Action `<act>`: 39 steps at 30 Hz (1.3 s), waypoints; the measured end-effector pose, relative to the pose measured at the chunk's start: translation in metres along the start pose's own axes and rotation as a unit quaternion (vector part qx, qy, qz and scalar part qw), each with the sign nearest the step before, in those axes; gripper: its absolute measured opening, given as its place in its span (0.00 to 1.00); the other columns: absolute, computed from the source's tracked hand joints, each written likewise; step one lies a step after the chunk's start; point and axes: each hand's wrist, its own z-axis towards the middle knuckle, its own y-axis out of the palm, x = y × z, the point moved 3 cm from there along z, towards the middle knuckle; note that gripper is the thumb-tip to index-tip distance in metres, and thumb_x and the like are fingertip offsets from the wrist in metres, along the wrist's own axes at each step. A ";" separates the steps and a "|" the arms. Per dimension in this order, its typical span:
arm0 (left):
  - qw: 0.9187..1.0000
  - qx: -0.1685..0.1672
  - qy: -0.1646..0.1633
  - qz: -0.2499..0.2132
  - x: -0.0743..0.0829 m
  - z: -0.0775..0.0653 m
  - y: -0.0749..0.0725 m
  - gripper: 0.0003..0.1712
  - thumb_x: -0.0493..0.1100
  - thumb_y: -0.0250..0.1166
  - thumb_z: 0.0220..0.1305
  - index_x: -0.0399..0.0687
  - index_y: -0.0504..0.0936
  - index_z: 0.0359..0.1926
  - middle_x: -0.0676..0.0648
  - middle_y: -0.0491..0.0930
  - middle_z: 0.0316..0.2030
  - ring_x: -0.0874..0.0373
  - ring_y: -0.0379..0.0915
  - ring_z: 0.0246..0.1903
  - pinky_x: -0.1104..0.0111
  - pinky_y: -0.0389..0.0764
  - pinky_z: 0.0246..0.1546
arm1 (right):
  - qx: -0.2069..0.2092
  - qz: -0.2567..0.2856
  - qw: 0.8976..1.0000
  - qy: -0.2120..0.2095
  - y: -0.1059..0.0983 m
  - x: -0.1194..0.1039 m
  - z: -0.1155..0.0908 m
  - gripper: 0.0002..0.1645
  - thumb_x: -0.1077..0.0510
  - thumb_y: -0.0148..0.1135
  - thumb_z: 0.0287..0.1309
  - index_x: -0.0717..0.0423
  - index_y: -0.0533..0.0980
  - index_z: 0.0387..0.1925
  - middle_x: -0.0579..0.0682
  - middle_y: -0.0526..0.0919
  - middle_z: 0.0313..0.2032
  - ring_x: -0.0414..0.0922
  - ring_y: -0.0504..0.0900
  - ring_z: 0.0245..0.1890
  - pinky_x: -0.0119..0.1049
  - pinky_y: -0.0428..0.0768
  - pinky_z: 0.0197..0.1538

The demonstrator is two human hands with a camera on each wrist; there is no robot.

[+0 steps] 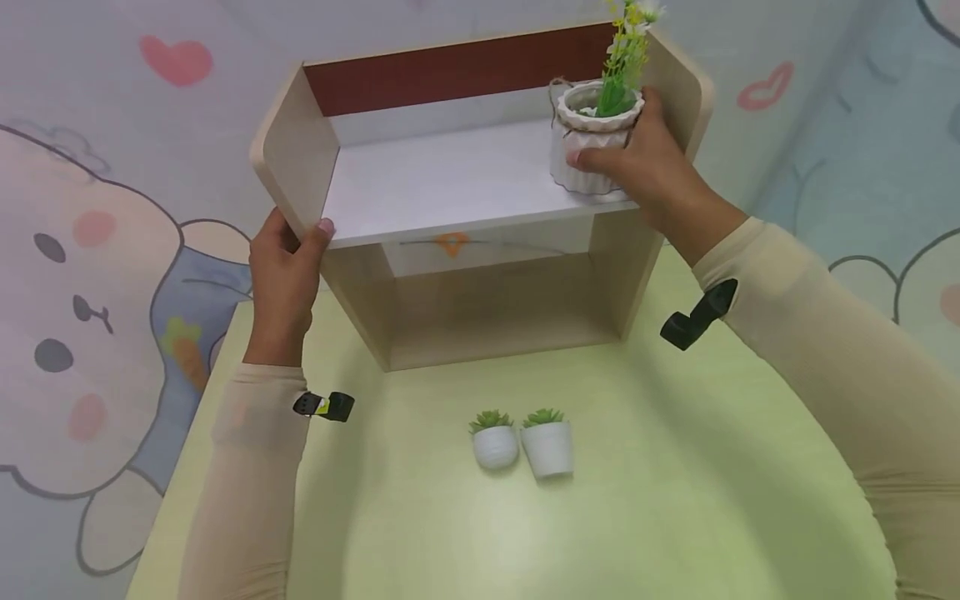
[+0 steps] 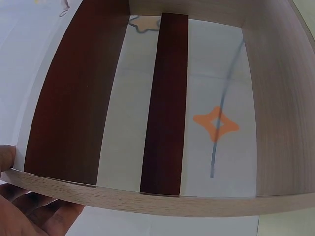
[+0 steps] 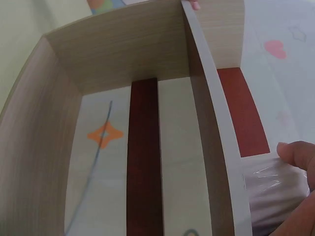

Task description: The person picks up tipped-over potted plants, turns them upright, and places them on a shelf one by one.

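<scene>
A white ribbed flowerpot, tied with twine and planted with yellow and white flowers, is placed at the right end of the upper board of a two-tier wooden shelf, close to that board's front edge. The pot is clasped by the right hand, with the thumb laid across its front and the fingers passed round its right side, between pot and side panel. The shelf's left side is gripped by the left hand, the thumb hooked over the front corner of the upper board and the fingers tucked outside the left side panel.

The step in hand is judged to be the positioning of the flowerpot while the shelf is steadied; whether the pot's full weight is borne by the board cannot be told. For the next move, a level base under the pot would be called for before any release, with the left-hand grip maintained so that the shelf is not shifted.

In front of the shelf, on the green tabletop, a round succulent pot and a tapered succulent pot are set just beside each other, held by neither hand.
</scene>
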 end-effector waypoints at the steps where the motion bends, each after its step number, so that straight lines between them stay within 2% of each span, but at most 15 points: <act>1: 1.000 -0.001 -0.003 0.000 0.001 0.000 0.000 0.26 0.46 0.63 0.74 0.51 0.77 0.70 0.46 0.79 0.65 0.51 0.77 0.60 0.50 0.76 0.65 | -0.006 -0.013 1.000 -0.004 -0.001 0.001 -0.002 0.65 0.53 0.71 0.65 0.39 0.33 0.83 0.39 0.46 0.83 0.35 0.45 0.80 0.32 0.44 0.79; 4: 1.000 -0.004 -0.008 -0.005 0.000 -0.003 -0.001 0.25 0.46 0.64 0.73 0.50 0.78 0.69 0.45 0.79 0.64 0.51 0.77 0.59 0.52 0.76 0.64 | -0.027 -0.027 0.999 -0.012 -0.002 0.006 -0.011 0.63 0.51 0.65 0.69 0.42 0.29 0.83 0.40 0.41 0.83 0.34 0.40 0.80 0.32 0.42 0.79; 9: 1.000 -0.001 -0.015 -0.009 -0.004 -0.014 -0.003 0.24 0.44 0.64 0.73 0.49 0.80 0.67 0.45 0.81 0.62 0.53 0.78 0.56 0.56 0.78 0.60 | -0.049 -0.015 0.999 -0.017 -0.004 0.016 -0.036 0.59 0.47 0.56 0.75 0.45 0.24 0.83 0.44 0.30 0.84 0.36 0.31 0.81 0.35 0.40 0.79; 11: 1.000 0.003 -0.015 -0.015 -0.002 -0.015 -0.003 0.23 0.44 0.64 0.73 0.50 0.81 0.67 0.45 0.81 0.61 0.53 0.78 0.56 0.56 0.78 0.59 | -0.047 -0.007 0.999 -0.025 -0.005 0.017 -0.049 0.58 0.47 0.55 0.75 0.46 0.25 0.83 0.47 0.29 0.84 0.39 0.31 0.81 0.37 0.41 0.80; 14: 1.000 0.008 -0.008 -0.019 0.005 -0.011 -0.005 0.23 0.44 0.64 0.73 0.52 0.81 0.67 0.46 0.81 0.62 0.52 0.78 0.57 0.55 0.77 0.61 | -0.042 0.013 0.998 -0.054 -0.006 0.016 -0.068 0.52 0.50 0.54 0.76 0.46 0.32 0.84 0.48 0.34 0.84 0.41 0.34 0.82 0.41 0.43 0.80; 19: 0.999 -0.002 0.000 -0.034 0.015 -0.009 -0.005 0.23 0.43 0.64 0.72 0.51 0.82 0.66 0.45 0.81 0.62 0.51 0.77 0.57 0.55 0.77 0.61 | -0.072 0.031 0.994 -0.079 -0.007 0.029 -0.105 0.47 0.53 0.53 0.77 0.45 0.39 0.85 0.47 0.37 0.84 0.41 0.35 0.82 0.48 0.44 0.81; 23: 0.999 -0.008 0.004 -0.048 0.017 -0.009 -0.004 0.22 0.42 0.65 0.72 0.50 0.83 0.64 0.44 0.81 0.61 0.51 0.78 0.55 0.57 0.77 0.60 | -0.098 -0.001 0.993 -0.062 -0.007 0.043 -0.132 0.49 0.47 0.54 0.77 0.46 0.37 0.85 0.44 0.37 0.84 0.40 0.35 0.82 0.52 0.40 0.81; 27: 0.998 -0.006 0.002 -0.062 0.016 -0.009 -0.005 0.21 0.41 0.65 0.71 0.50 0.83 0.64 0.44 0.82 0.61 0.51 0.79 0.55 0.57 0.78 0.60 | -0.130 -0.034 0.990 -0.046 0.003 0.059 -0.149 0.49 0.46 0.55 0.77 0.43 0.39 0.85 0.44 0.38 0.84 0.44 0.35 0.82 0.59 0.42 0.80; 30: 0.997 -0.004 0.001 -0.079 0.015 -0.009 -0.006 0.21 0.40 0.65 0.71 0.49 0.83 0.64 0.43 0.82 0.61 0.50 0.79 0.55 0.56 0.78 0.60 | -0.164 -0.045 0.985 -0.033 0.013 0.074 -0.156 0.48 0.46 0.54 0.78 0.45 0.40 0.85 0.47 0.40 0.84 0.53 0.38 0.83 0.64 0.46 0.78; 34: 0.996 0.002 0.002 -0.089 0.015 -0.008 -0.005 0.21 0.39 0.65 0.71 0.48 0.83 0.63 0.43 0.82 0.60 0.50 0.79 0.55 0.57 0.78 0.59 | -0.206 -0.029 0.978 -0.025 0.026 0.097 -0.158 0.45 0.50 0.52 0.79 0.57 0.43 0.84 0.58 0.48 0.82 0.62 0.46 0.81 0.63 0.52 0.77; 37: 0.996 0.006 -0.006 -0.085 0.015 -0.008 -0.002 0.21 0.39 0.65 0.71 0.48 0.84 0.63 0.43 0.82 0.59 0.50 0.78 0.54 0.58 0.78 0.59 | -0.228 -0.028 0.973 -0.008 0.034 0.118 -0.158 0.44 0.51 0.51 0.79 0.63 0.44 0.83 0.64 0.55 0.78 0.62 0.55 0.78 0.63 0.57 0.75; 39: 0.996 0.007 -0.011 -0.085 0.014 -0.009 0.000 0.21 0.39 0.65 0.70 0.48 0.84 0.63 0.43 0.82 0.60 0.50 0.78 0.54 0.58 0.77 0.59 | -0.246 -0.028 0.969 0.014 0.039 0.132 -0.161 0.45 0.49 0.51 0.79 0.64 0.44 0.82 0.65 0.58 0.76 0.62 0.60 0.75 0.64 0.58 0.74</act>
